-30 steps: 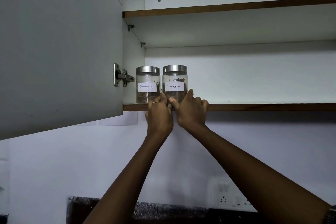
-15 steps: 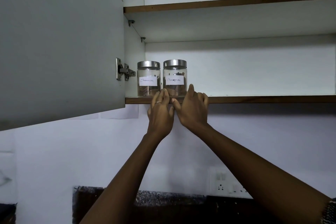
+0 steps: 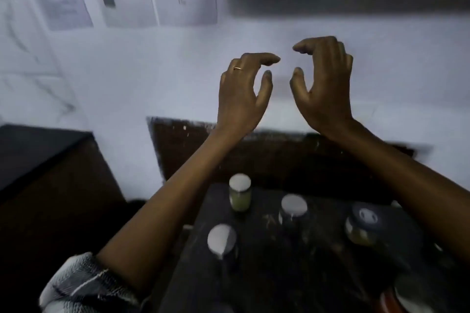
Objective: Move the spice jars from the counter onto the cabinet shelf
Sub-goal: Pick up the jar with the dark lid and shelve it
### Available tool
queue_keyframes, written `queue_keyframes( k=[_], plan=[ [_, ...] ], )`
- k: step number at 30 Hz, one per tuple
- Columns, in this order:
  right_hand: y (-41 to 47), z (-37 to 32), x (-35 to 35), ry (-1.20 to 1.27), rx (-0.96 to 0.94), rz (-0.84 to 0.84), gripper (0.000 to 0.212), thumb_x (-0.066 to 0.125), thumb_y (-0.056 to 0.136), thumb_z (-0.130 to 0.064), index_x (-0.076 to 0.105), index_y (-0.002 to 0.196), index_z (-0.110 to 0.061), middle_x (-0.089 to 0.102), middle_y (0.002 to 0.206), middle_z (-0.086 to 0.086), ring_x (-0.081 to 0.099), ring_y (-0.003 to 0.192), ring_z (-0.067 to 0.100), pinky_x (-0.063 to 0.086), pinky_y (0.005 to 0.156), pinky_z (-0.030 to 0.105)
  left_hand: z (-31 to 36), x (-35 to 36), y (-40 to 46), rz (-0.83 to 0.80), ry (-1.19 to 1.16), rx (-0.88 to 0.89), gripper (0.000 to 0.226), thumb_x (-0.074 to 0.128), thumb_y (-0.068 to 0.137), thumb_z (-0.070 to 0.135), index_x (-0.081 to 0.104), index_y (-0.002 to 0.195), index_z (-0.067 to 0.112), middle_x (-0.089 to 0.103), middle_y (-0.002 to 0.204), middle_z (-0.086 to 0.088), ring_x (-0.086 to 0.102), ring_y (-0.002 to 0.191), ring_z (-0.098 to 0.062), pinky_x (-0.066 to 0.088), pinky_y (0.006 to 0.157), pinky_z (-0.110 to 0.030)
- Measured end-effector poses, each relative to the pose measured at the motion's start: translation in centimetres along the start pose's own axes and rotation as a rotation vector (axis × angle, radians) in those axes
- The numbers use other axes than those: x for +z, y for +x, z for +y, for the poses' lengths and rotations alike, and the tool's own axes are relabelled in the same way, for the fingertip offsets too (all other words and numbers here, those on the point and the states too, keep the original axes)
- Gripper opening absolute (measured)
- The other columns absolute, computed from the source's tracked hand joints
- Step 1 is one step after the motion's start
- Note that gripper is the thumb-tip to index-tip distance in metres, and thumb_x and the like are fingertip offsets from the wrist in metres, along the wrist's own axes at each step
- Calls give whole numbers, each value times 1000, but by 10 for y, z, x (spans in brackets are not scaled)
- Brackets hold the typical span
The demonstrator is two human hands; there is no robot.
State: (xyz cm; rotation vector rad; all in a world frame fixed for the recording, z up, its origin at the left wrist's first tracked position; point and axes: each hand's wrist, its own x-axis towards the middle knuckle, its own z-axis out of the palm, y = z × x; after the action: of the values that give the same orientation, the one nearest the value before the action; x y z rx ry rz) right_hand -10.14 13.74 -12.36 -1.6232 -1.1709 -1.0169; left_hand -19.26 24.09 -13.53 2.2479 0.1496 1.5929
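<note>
Both hands (image 3: 282, 84) empty above counter (image 3: 292, 274) — four jars (image 3: 293, 211) below, well apart

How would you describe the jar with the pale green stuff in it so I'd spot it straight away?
Look at the dark counter under the two raised hands. Of the jars on it, this jar stands farthest back, below the left hand. Its pale greenish contents and plain light lid set it apart from the darker jars nearer the camera.

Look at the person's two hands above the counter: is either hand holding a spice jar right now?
No: the left hand and right hand are both curled open and empty, well above the jars standing on the counter.
</note>
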Motion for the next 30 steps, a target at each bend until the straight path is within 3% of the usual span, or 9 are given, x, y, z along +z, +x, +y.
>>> queue_keyframes(
  k=[8, 11, 14, 17, 22, 26, 30],
  plan=[
    [-175, -25, 13, 56, 193, -372, 26, 58, 76, 0, 61, 101, -6, 60, 99, 9, 54, 92, 25, 32, 78, 31, -30, -6, -172, -239, -64, -271, 21, 54, 90, 6, 63, 106, 15, 64, 104, 4, 57, 98, -13, 47, 82, -38],
    [-231, -37, 8, 118, 272, -543, 25, 55, 79, -1, 59, 104, -7, 58, 100, 9, 53, 94, 22, 38, 83, 31, -37, -20, -230, -364, -76, -404, 21, 53, 91, 9, 62, 109, 15, 64, 106, 4, 57, 99, -13, 47, 85, -36],
    [-279, -53, 2, 152, 316, -700, 30, 56, 76, -3, 59, 106, -9, 58, 101, 8, 52, 95, 22, 39, 82, 36, -37, -39, -284, -487, -82, -514, 21, 50, 92, 14, 63, 109, 15, 63, 107, 5, 57, 102, -11, 46, 90, -33],
    [-315, -67, -4, 174, 358, -890, 43, 59, 71, -4, 57, 114, -9, 58, 107, 8, 53, 99, 25, 40, 82, 38, -32, -59, -327, -558, -60, -636, 24, 48, 93, 19, 63, 110, 13, 64, 109, 3, 57, 104, -14, 46, 91, -39],
    [-364, -80, -11, 244, 523, -1240, 74, 60, 74, -15, 31, 143, -15, 39, 140, 6, 40, 127, 25, 32, 103, 39, -18, -87, -388, -572, -85, -824, 45, 40, 93, 34, 51, 127, 8, 50, 131, -2, 46, 123, -17, 37, 107, -37],
    [-387, -91, -13, 323, 628, -1436, 90, 68, 74, -22, 17, 149, -20, 23, 153, 1, 27, 139, 22, 28, 109, 42, -9, -97, -427, -529, -183, -1033, 73, 52, 85, 45, 28, 144, 9, 35, 146, -3, 37, 134, -13, 33, 111, -30],
    [-401, -102, -11, 390, 765, -1478, 99, 75, 74, -27, 11, 149, -19, 21, 156, 2, 28, 140, 24, 29, 110, 46, -10, -99, -449, -570, -286, -1129, 97, 67, 72, 60, 15, 148, 28, 28, 146, 24, 33, 136, -2, 36, 109, -30]
  ],
)
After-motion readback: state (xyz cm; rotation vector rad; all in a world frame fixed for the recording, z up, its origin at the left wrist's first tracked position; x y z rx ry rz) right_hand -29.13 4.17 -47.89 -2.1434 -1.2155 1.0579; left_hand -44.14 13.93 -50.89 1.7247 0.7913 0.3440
